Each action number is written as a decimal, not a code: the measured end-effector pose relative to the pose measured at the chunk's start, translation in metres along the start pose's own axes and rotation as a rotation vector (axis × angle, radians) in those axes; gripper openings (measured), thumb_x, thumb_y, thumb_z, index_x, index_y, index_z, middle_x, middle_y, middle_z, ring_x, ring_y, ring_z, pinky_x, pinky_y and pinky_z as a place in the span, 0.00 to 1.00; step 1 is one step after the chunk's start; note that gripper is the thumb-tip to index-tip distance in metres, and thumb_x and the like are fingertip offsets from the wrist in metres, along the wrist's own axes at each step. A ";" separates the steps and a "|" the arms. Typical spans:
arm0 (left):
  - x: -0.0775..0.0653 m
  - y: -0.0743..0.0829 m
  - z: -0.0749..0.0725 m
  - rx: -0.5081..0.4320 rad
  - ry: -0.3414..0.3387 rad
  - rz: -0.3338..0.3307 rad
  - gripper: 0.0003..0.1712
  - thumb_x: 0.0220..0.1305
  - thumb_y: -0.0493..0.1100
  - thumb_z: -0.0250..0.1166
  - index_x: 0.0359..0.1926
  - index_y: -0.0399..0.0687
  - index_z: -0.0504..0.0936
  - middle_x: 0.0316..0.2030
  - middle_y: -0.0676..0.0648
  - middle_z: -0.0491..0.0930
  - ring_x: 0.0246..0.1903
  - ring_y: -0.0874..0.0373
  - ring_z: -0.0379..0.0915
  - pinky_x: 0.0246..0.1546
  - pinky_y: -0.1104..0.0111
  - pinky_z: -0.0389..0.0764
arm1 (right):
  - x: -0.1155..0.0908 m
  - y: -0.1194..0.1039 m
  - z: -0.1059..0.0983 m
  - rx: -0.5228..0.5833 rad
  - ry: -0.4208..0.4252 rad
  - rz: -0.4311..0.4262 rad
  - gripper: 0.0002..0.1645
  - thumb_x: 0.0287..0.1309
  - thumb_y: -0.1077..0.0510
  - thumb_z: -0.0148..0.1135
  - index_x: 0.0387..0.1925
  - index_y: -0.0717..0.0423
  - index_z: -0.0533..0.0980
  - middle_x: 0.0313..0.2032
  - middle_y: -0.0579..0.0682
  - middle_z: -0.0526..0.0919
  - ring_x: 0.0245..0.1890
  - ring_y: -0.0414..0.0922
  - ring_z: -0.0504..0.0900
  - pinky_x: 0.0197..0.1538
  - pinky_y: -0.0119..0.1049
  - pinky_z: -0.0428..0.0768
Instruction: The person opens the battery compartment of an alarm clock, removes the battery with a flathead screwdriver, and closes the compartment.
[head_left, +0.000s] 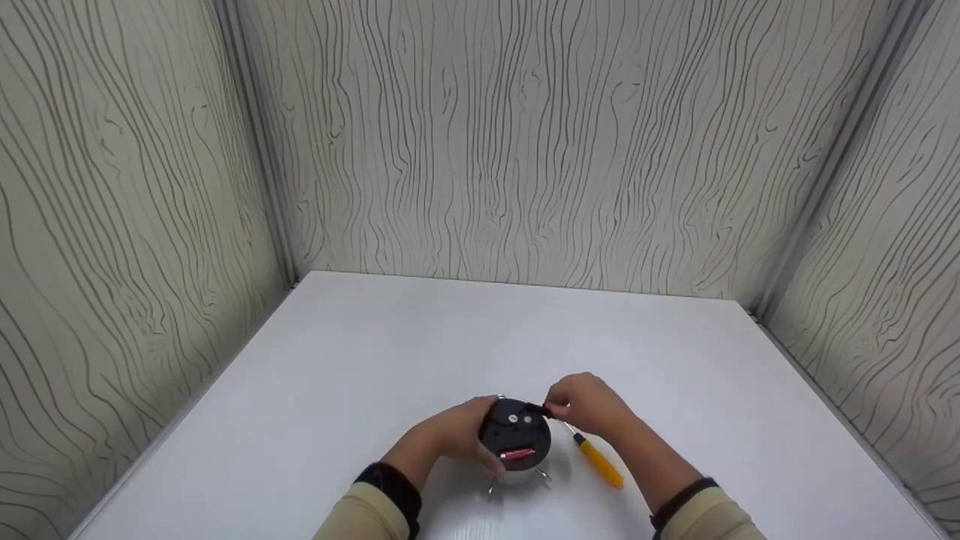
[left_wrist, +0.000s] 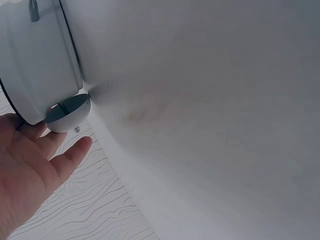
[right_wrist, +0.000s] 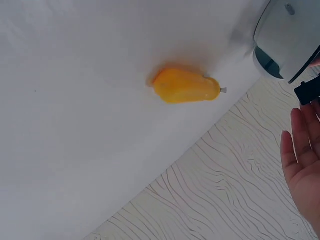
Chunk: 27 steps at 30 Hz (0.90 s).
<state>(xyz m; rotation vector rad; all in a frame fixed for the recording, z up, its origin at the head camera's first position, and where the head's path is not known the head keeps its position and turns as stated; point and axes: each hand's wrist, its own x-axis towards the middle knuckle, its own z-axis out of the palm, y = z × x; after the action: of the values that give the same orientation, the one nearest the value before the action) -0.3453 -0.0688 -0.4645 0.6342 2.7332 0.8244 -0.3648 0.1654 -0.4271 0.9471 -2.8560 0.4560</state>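
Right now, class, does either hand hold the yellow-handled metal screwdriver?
No: the screwdriver lies on the white table while the right hand holds a small black piece.

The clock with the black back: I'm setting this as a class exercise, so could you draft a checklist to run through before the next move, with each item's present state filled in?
1. Clock steadied: ok, the left hand grips its side.
2. Battery in the back: ok, a red battery shows there.
3. Battery's ends the right way round: cannot tell, too small to read.
4. Small black piece under control: ok, the right hand pinches it.
5. Battery covered: not ok, it lies exposed.
6. Screwdriver set down: ok, its yellow handle rests on the table beside the clock.
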 end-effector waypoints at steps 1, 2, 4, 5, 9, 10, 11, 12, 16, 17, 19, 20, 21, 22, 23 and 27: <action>0.000 0.000 0.000 0.008 0.001 -0.009 0.64 0.26 0.60 0.78 0.66 0.48 0.58 0.62 0.48 0.64 0.62 0.53 0.58 0.61 0.58 0.60 | 0.000 0.002 0.000 -0.002 0.013 0.027 0.07 0.53 0.58 0.61 0.24 0.48 0.83 0.21 0.36 0.78 0.23 0.35 0.72 0.30 0.31 0.75; 0.000 0.001 0.000 0.016 0.001 -0.017 0.65 0.26 0.61 0.78 0.67 0.48 0.57 0.63 0.48 0.63 0.63 0.53 0.58 0.61 0.58 0.60 | 0.000 0.005 0.000 -0.008 0.023 0.059 0.07 0.53 0.58 0.62 0.22 0.48 0.82 0.20 0.37 0.78 0.22 0.35 0.72 0.29 0.32 0.75; 0.000 0.001 0.000 0.030 0.001 -0.031 0.66 0.25 0.61 0.77 0.68 0.47 0.56 0.64 0.47 0.62 0.63 0.52 0.57 0.61 0.57 0.60 | 0.000 0.010 0.000 -0.015 0.030 0.132 0.08 0.53 0.58 0.62 0.21 0.48 0.82 0.19 0.38 0.77 0.21 0.37 0.71 0.29 0.33 0.74; 0.000 0.001 0.000 0.035 0.001 -0.038 0.67 0.25 0.62 0.77 0.68 0.47 0.55 0.64 0.47 0.61 0.64 0.52 0.56 0.61 0.57 0.59 | -0.001 0.012 0.000 -0.015 0.029 0.174 0.08 0.53 0.58 0.62 0.21 0.49 0.81 0.19 0.38 0.76 0.21 0.38 0.70 0.29 0.33 0.74; -0.001 0.002 0.000 0.042 -0.001 -0.046 0.68 0.25 0.63 0.77 0.68 0.47 0.54 0.65 0.47 0.60 0.64 0.52 0.55 0.62 0.57 0.59 | -0.003 0.021 0.001 -0.011 0.014 0.317 0.07 0.53 0.58 0.62 0.22 0.50 0.81 0.19 0.41 0.75 0.21 0.41 0.69 0.29 0.34 0.74; -0.001 0.002 0.000 0.043 -0.002 -0.046 0.68 0.25 0.63 0.76 0.68 0.47 0.54 0.65 0.47 0.60 0.64 0.51 0.55 0.62 0.57 0.59 | -0.003 0.023 0.001 -0.011 0.011 0.342 0.07 0.54 0.58 0.62 0.22 0.50 0.81 0.19 0.42 0.75 0.21 0.42 0.69 0.29 0.34 0.74; -0.001 0.002 0.000 0.042 -0.002 -0.046 0.68 0.25 0.63 0.76 0.68 0.46 0.54 0.65 0.47 0.60 0.64 0.51 0.55 0.62 0.57 0.58 | -0.004 0.025 0.002 -0.011 0.008 0.361 0.07 0.54 0.58 0.62 0.22 0.50 0.81 0.19 0.42 0.76 0.21 0.42 0.69 0.29 0.34 0.74; -0.001 0.002 0.000 0.041 -0.002 -0.045 0.68 0.25 0.63 0.76 0.68 0.46 0.54 0.65 0.46 0.60 0.64 0.51 0.55 0.62 0.57 0.58 | -0.004 0.028 0.002 -0.012 0.005 0.378 0.07 0.54 0.58 0.61 0.22 0.50 0.81 0.19 0.43 0.76 0.21 0.42 0.69 0.29 0.34 0.74; -0.002 0.002 0.000 0.033 -0.001 -0.042 0.68 0.25 0.62 0.77 0.68 0.45 0.54 0.65 0.46 0.60 0.64 0.51 0.55 0.62 0.57 0.59 | -0.005 0.036 0.004 -0.039 -0.023 0.429 0.07 0.54 0.58 0.61 0.23 0.52 0.81 0.19 0.44 0.76 0.21 0.43 0.69 0.28 0.34 0.74; -0.002 0.002 0.000 0.030 -0.002 -0.042 0.68 0.25 0.62 0.77 0.68 0.46 0.54 0.65 0.46 0.60 0.64 0.51 0.55 0.62 0.57 0.59 | -0.006 0.038 0.004 -0.050 -0.032 0.438 0.07 0.54 0.58 0.61 0.24 0.52 0.82 0.19 0.44 0.76 0.21 0.43 0.69 0.28 0.34 0.74; -0.001 0.001 0.001 0.024 -0.004 -0.045 0.68 0.25 0.62 0.77 0.68 0.46 0.54 0.65 0.46 0.61 0.64 0.51 0.56 0.62 0.56 0.59 | -0.007 0.042 0.005 -0.069 -0.049 0.451 0.06 0.54 0.59 0.61 0.24 0.53 0.82 0.19 0.45 0.76 0.21 0.44 0.69 0.28 0.35 0.74; -0.001 0.001 0.001 0.023 -0.004 -0.045 0.68 0.24 0.62 0.77 0.68 0.47 0.54 0.65 0.47 0.61 0.64 0.51 0.56 0.62 0.56 0.59 | -0.007 0.043 0.005 -0.079 -0.057 0.458 0.06 0.53 0.59 0.61 0.24 0.53 0.81 0.19 0.45 0.75 0.21 0.44 0.70 0.28 0.35 0.74; -0.001 0.001 0.001 0.022 -0.005 -0.046 0.68 0.24 0.62 0.77 0.68 0.47 0.54 0.65 0.47 0.61 0.64 0.51 0.56 0.62 0.56 0.59 | -0.008 0.044 0.006 -0.093 -0.062 0.456 0.06 0.53 0.60 0.61 0.24 0.54 0.81 0.19 0.46 0.75 0.21 0.44 0.69 0.28 0.35 0.74; -0.001 0.001 0.001 0.017 -0.006 -0.042 0.68 0.24 0.62 0.77 0.68 0.47 0.55 0.65 0.47 0.61 0.64 0.52 0.56 0.62 0.57 0.59 | -0.009 0.046 0.007 -0.116 -0.068 0.450 0.05 0.52 0.60 0.61 0.24 0.53 0.81 0.19 0.45 0.75 0.21 0.44 0.69 0.28 0.35 0.75; 0.000 0.000 0.001 0.013 -0.005 -0.037 0.67 0.24 0.62 0.77 0.68 0.48 0.55 0.64 0.47 0.61 0.64 0.52 0.56 0.62 0.57 0.59 | -0.010 0.047 0.009 -0.137 -0.072 0.446 0.05 0.52 0.60 0.62 0.24 0.53 0.81 0.19 0.46 0.75 0.21 0.44 0.69 0.29 0.35 0.75; 0.001 -0.001 0.002 0.004 0.002 -0.010 0.66 0.24 0.62 0.77 0.67 0.49 0.56 0.63 0.49 0.63 0.63 0.53 0.57 0.62 0.58 0.59 | -0.014 0.052 0.016 -0.222 -0.091 0.424 0.04 0.51 0.62 0.62 0.25 0.54 0.81 0.20 0.46 0.74 0.21 0.44 0.69 0.29 0.35 0.74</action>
<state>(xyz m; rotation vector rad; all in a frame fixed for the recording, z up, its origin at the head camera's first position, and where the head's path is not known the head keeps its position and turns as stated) -0.3462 -0.0686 -0.4667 0.6198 2.7380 0.8174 -0.3846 0.2079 -0.4580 0.3318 -3.1057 0.1209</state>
